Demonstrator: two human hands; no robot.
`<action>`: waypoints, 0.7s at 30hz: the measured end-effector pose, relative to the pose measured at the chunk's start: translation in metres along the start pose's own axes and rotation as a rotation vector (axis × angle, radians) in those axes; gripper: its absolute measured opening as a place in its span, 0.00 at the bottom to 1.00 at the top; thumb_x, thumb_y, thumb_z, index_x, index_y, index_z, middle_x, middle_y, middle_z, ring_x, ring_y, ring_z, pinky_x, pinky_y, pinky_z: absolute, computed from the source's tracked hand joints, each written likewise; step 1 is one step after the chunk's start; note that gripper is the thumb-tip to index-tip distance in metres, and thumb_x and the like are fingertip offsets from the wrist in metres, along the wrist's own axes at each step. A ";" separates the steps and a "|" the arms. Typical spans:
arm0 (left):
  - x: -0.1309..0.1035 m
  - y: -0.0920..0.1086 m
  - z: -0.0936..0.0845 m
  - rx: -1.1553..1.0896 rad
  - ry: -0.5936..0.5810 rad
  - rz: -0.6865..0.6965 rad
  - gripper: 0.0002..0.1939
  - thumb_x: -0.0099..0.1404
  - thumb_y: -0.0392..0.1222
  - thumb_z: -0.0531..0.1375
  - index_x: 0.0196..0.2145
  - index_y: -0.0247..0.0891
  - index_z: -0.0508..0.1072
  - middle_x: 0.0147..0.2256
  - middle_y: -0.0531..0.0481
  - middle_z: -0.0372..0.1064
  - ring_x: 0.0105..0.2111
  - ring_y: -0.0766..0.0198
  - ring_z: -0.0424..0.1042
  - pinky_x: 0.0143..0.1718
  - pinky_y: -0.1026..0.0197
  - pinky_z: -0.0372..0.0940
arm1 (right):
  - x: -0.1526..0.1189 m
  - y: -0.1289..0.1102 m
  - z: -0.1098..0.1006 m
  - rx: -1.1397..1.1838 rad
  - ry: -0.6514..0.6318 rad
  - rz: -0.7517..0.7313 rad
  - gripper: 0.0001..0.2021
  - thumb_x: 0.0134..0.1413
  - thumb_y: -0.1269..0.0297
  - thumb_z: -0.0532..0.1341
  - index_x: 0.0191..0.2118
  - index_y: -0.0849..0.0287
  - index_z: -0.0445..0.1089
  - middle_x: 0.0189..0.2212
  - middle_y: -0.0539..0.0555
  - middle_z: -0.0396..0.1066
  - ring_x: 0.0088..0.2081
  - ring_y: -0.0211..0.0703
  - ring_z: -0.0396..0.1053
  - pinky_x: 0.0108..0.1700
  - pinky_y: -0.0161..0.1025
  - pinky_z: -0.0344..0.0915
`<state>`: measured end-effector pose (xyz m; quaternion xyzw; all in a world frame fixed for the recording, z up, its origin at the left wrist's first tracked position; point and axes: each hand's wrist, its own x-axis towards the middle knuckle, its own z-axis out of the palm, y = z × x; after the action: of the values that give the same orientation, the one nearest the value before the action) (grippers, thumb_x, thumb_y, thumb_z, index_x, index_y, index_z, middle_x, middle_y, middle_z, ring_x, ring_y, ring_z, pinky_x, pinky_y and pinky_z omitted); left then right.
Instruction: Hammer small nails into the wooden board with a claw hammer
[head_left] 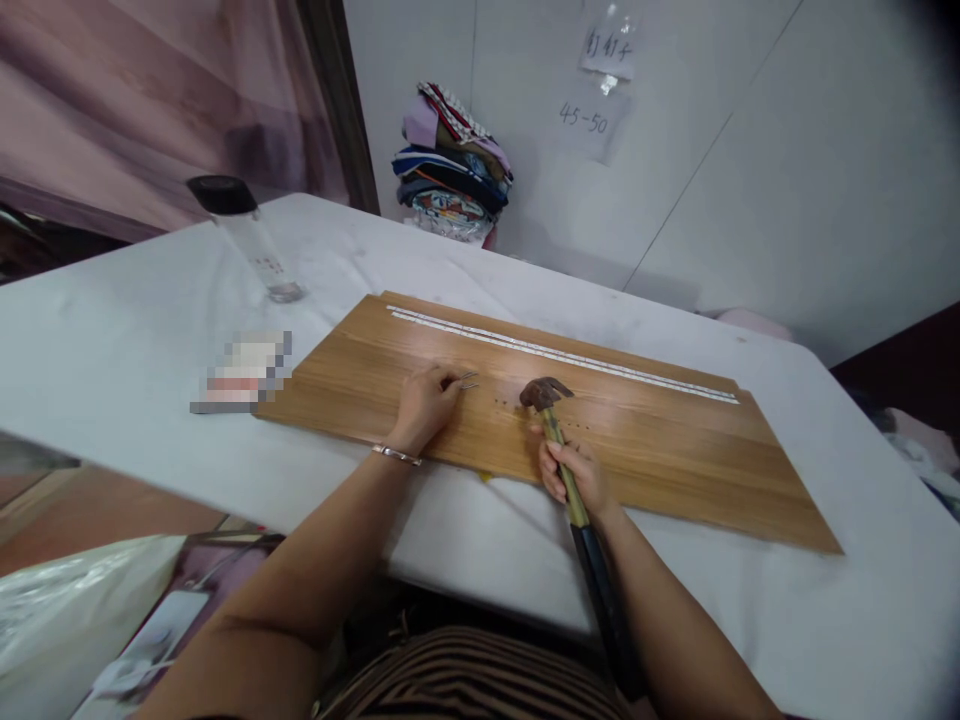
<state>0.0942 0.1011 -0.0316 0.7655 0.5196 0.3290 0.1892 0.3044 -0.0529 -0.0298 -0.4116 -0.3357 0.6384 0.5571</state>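
Note:
My right hand (583,472) is wrapped round the wooden handle of a claw hammer (546,392), whose rusty head is over the middle of a brown wooden board (675,450). The hammer's black grip end points back toward my body. At the board's left half, my left hand (424,402) has its fingers pinched on thin shiny nails (469,378), which stick out to the right. A bracelet circles that wrist. Small dark dots run in a row on the board near the hammer head; I cannot tell if they are holes or nail heads.
The board lies on a white-covered table (862,450). Two measuring strips (562,355) run along its far side. A blurred phone-like item (244,370) and a clear bottle (255,245) are at the left. Folded clothes (454,165) are stacked by the wall.

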 end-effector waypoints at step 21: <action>-0.017 0.008 -0.017 0.259 -0.063 0.024 0.08 0.62 0.43 0.58 0.29 0.39 0.75 0.34 0.44 0.73 0.39 0.53 0.70 0.43 0.53 0.64 | 0.001 0.001 -0.001 0.025 -0.009 -0.008 0.18 0.51 0.58 0.64 0.46 0.60 0.67 0.19 0.41 0.61 0.10 0.28 0.51 0.09 0.28 0.50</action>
<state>0.0836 0.0813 -0.0194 0.7995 0.5425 0.2372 0.1009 0.3049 -0.0524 -0.0311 -0.4005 -0.3318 0.6419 0.5634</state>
